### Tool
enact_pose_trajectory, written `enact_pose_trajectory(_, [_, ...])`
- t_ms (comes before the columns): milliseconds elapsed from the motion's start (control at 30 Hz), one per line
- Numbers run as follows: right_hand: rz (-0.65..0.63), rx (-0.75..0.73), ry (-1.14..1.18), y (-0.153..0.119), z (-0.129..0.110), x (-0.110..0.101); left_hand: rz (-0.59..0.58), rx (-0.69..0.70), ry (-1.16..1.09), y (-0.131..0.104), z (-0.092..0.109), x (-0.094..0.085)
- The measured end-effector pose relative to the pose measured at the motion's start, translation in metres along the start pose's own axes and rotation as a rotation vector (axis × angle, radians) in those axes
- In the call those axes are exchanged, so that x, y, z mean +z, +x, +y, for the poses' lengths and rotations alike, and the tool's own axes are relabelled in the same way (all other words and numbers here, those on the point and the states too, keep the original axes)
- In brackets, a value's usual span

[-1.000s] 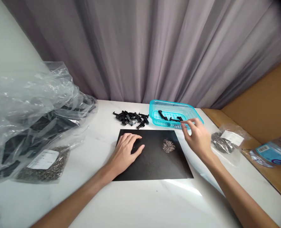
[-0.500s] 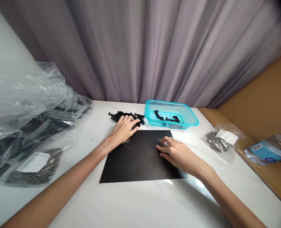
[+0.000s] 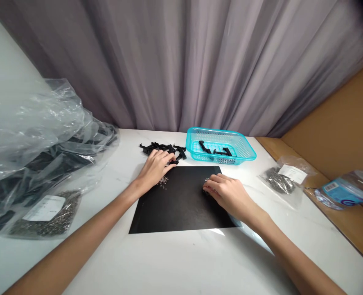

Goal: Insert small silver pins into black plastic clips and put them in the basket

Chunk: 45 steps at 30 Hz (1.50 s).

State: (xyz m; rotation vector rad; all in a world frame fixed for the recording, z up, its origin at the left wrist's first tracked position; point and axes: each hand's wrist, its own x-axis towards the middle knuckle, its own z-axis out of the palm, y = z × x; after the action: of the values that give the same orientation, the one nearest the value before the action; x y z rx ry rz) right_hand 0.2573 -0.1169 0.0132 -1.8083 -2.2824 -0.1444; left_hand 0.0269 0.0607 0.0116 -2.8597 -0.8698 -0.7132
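Note:
Beyond the black mat [image 3: 178,205] lies a loose heap of black plastic parts [image 3: 181,151]. My left hand [image 3: 156,168] is at the heap's near edge, with thumb and fingers closed on one black plastic part [image 3: 174,162]. Just below that hand, a small scatter of shiny metal pieces [image 3: 163,182] rests on the mat's left side. At the mat's right side my right hand [image 3: 227,190] has its fingertips pressed together over a second scatter of small metal pieces [image 3: 207,179], mostly covered by the fingers. What those fingertips hold is hidden.
A turquoise basket [image 3: 251,156] with black parts inside stands behind the mat. Bags of small metal pieces lie left [image 3: 55,221] and right [image 3: 279,180]. A large clear plastic bag [image 3: 40,119] fills the far left. A water bottle [image 3: 347,190] lies at the right by cardboard.
My left hand has drawn slightly back toward me from the heap, its fingers closing on a part. The right hand's fingers, previously spread apart, have come together over the metal pieces.

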Motion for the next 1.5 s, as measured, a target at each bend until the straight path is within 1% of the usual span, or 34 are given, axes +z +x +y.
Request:
enact_pose_trajectory(100, [-0.002,0.012,0.012,-0.001,0.002,0.000,0.007,-0.019,-0.075,-0.004,0.001,-0.004])
enact_pose_trajectory(200, [0.000,0.037,0.024,-0.001,0.005,0.000,0.027,-0.049,-0.167,-0.010,0.004,-0.012])
enact_pose_trajectory(333, [0.000,0.068,0.045,-0.002,0.008,-0.004,0.106,-0.126,-0.286,-0.023,0.011,-0.028])
enact_pose_trajectory(400, [0.000,0.076,0.057,-0.003,0.010,-0.005,0.156,-0.232,-0.465,-0.033,0.015,-0.035])
enact_pose_trajectory(467, [-0.008,0.084,0.071,-0.004,0.012,-0.006,0.151,-0.305,-0.598,-0.042,0.021,-0.039])
enact_pose_trajectory(567, [-0.020,0.085,0.108,-0.005,0.015,-0.007,0.135,-0.330,-0.805,-0.055,0.033,-0.039])
enact_pose_trajectory(600, [-0.020,0.081,0.125,-0.006,0.016,-0.007,0.109,-0.335,-0.825,-0.059,0.038,-0.038])
enact_pose_trajectory(767, [-0.030,0.049,0.204,-0.008,0.018,-0.011,-0.058,-0.290,-0.800,-0.069,0.064,-0.033])
enact_pose_trajectory(800, [-0.034,0.049,0.215,-0.008,0.018,-0.012,-0.092,-0.277,-0.779,-0.070,0.067,-0.033])
enact_pose_trajectory(900, [-0.041,0.064,0.240,-0.008,0.018,-0.013,-0.137,-0.230,-0.673,-0.072,0.073,-0.033])
enact_pose_trajectory(1000, [-0.035,0.084,0.258,-0.007,0.019,-0.014,-0.139,-0.184,-0.588,-0.074,0.073,-0.032])
enact_pose_trajectory(1100, [-0.040,0.086,0.263,-0.007,0.019,-0.013,-0.127,-0.163,-0.553,-0.075,0.072,-0.030])
enact_pose_trajectory(1267, [-0.073,0.068,0.306,-0.008,0.018,-0.013,-0.097,-0.168,-0.551,-0.076,0.069,-0.024])
enact_pose_trajectory(1400, [-0.090,0.104,0.373,-0.009,0.014,-0.014,-0.121,-0.148,-0.554,-0.076,0.064,-0.023])
enact_pose_trajectory(1500, [-0.087,0.116,0.368,-0.009,0.012,-0.014,-0.098,-0.122,-0.555,-0.075,0.062,-0.023])
